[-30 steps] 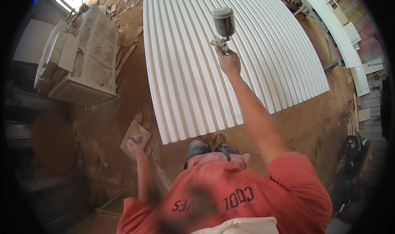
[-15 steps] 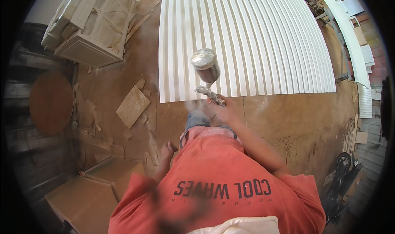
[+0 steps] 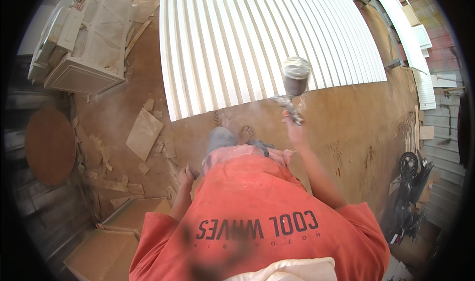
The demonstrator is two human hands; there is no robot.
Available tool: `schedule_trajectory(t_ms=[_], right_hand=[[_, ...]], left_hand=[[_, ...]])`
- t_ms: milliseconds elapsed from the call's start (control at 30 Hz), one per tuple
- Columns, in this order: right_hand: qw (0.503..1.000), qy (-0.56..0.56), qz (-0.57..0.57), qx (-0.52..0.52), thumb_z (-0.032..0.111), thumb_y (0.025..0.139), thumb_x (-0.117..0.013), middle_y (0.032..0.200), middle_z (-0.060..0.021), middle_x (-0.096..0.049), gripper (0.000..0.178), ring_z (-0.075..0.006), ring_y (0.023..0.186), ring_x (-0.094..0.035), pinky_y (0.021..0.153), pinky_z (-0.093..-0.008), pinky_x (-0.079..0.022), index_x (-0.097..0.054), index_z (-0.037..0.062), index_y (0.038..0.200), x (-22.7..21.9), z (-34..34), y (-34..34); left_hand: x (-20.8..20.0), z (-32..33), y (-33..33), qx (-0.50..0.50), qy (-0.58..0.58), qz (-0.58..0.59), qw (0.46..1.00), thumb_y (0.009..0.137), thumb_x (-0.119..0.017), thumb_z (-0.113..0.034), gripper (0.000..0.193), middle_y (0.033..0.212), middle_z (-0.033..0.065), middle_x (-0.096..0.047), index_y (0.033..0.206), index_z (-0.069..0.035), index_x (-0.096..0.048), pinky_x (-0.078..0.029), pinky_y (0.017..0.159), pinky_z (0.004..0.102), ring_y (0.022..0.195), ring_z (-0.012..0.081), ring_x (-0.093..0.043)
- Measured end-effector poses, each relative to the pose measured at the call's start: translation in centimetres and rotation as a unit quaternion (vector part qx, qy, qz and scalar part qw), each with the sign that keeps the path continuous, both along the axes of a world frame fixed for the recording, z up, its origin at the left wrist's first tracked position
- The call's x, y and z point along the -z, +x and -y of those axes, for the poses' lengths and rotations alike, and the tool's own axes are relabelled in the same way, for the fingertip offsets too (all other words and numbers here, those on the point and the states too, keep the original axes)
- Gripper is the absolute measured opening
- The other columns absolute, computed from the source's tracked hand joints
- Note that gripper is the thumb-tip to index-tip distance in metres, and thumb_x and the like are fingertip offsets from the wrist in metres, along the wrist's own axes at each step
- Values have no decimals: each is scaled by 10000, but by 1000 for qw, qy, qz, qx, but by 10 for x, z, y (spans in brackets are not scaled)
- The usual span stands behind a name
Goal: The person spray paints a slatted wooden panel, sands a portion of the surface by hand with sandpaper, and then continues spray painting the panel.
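Observation:
My right hand [image 3: 297, 132] is closed around the handle of a spray gun [image 3: 295, 83], whose silvery cup sits on top. The gun is held over the near edge of a white ribbed panel [image 3: 232, 48], blurred by motion. Pale mist hangs near that edge. My left hand [image 3: 187, 175] hangs low beside my red shirt, its fingers curled, with nothing visible in them.
Beside the left wall stands a pale panelled cabinet [image 3: 86, 73]. A flat square board [image 3: 144, 134] and scraps lie on the brown floor, with cardboard boxes [image 3: 106, 251] at lower left. A black wheeled item [image 3: 408, 182] stands at right, below a long white board [image 3: 403, 28].
The spray gun in my right hand has moved right along the panel's near edge. My view has turned, so the panel appears tilted and shifted left. My left hand stays low.

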State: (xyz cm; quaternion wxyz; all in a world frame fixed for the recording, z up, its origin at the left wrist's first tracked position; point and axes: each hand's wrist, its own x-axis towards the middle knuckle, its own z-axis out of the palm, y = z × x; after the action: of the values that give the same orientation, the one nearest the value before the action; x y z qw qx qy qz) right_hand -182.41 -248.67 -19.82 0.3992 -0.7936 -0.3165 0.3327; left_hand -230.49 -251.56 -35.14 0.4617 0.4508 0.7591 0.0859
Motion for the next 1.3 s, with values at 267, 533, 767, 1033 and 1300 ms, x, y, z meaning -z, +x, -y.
schedule_trajectory(t_ms=[267,533,767,1033,1300], right_hand=[[980,-45,115,155,365,975,-642,840,-63,-718,364,-139,807,-659,734,-322,-499,-703,26,1091,-20,55,25],[996,-65,-34,-54,492,946,-637,842,-78,-686,452,-184,801,-644,717,-381,-497,-695,89,1144,-23,4,-114],[980,42,-138,-140,475,947,-659,875,-43,-686,453,-148,813,-610,741,-330,-488,-690,100,1199,-9,-106,-248],[978,88,-180,64,427,977,-635,764,-28,-668,432,-119,728,-585,689,-316,-464,-715,10,1058,-47,-231,-408],[933,114,-80,331,506,981,-574,721,-83,-645,542,-169,651,-575,636,-372,-451,-697,-19,1035,-12,-297,-394]], left_hand=[[23,-15,-12,91,10,-72,993,1024,-471,-395,494,896,178,-708,1029,51,-683,-523,700,397,819,266,-687],[32,-88,-50,17,47,-9,999,1018,-475,-372,472,928,208,-711,1018,52,-682,-517,732,421,844,310,-694],[9,-106,-160,8,21,13,1000,1016,-479,-374,477,851,231,-707,997,59,-679,-515,673,452,776,346,-695],[-7,-85,-350,-171,-53,40,983,1002,-507,-367,464,873,206,-705,949,52,-699,-515,724,422,819,308,-677],[-45,-194,-422,-48,32,50,997,1066,-383,-250,389,784,153,-703,939,33,-617,-540,670,381,686,240,-673]])
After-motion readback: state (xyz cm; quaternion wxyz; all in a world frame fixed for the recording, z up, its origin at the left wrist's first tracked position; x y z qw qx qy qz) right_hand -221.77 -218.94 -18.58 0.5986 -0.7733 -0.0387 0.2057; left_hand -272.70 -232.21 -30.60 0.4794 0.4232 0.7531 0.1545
